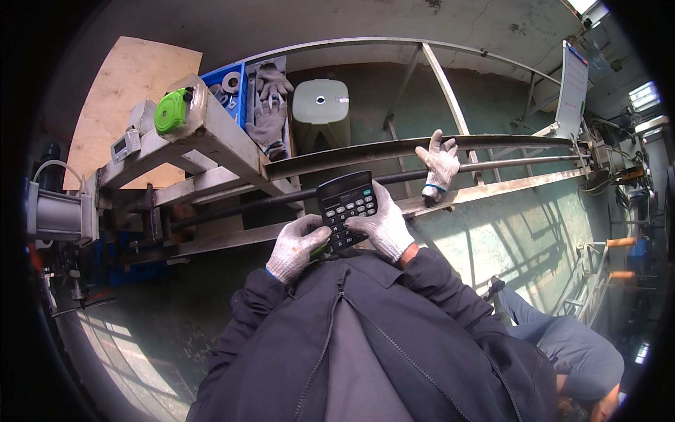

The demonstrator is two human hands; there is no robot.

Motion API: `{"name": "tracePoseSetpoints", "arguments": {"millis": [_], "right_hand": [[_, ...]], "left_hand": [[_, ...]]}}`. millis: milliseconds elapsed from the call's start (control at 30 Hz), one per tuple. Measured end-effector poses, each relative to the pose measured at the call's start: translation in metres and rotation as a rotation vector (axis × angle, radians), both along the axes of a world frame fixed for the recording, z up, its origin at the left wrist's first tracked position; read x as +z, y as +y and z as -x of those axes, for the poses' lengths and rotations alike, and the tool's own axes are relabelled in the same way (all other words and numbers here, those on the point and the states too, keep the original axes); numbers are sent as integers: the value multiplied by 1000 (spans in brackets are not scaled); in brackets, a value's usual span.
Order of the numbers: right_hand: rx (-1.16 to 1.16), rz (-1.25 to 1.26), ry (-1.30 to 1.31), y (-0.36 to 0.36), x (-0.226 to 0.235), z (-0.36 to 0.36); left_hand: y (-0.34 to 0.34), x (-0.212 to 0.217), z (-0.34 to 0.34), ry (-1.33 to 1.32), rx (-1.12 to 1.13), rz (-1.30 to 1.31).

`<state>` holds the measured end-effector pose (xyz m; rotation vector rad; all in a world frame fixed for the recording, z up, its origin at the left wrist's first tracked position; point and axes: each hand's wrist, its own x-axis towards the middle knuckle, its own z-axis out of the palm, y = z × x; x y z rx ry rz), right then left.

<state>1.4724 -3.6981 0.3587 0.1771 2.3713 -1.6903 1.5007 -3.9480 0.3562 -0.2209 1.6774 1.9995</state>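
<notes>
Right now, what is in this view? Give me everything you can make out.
calculator: one, black, between the hands
tape measure: one, green, on the frame's left end
display device: one, white, left of the tape measure
blue bin: one, upper left
grey gloves: at least two, right of the bin
stool: one, pale grey-green, behind the frame
metal frame: one, worn grey, across the middle
white glove: one, blue-cuffed, at the rails
plywood sheet: one, tan, upper left
whiteboard: one, upper right
another person: one, grey trousers, lower right
left hand; right hand: two, white-gloved, on the calculator
</notes>
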Motion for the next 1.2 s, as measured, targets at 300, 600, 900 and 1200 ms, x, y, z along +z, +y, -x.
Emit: {"name": "tracePoseSetpoints", "arguments": {"millis": [300,600,900,1200], "right_hand": [[-42,-193,-2,-18,0,2],[68,363,-135,7,25,3],[131,568,-147,20,25,3],[96,659,-209,20,21,3]], "left_hand": [[5,-8,0,57,-58,28],[-7,-1,-1,-26,73,2],[-12,6,-1,-81,71,-29],[-12,7,-1,-84,53,-19]]}}
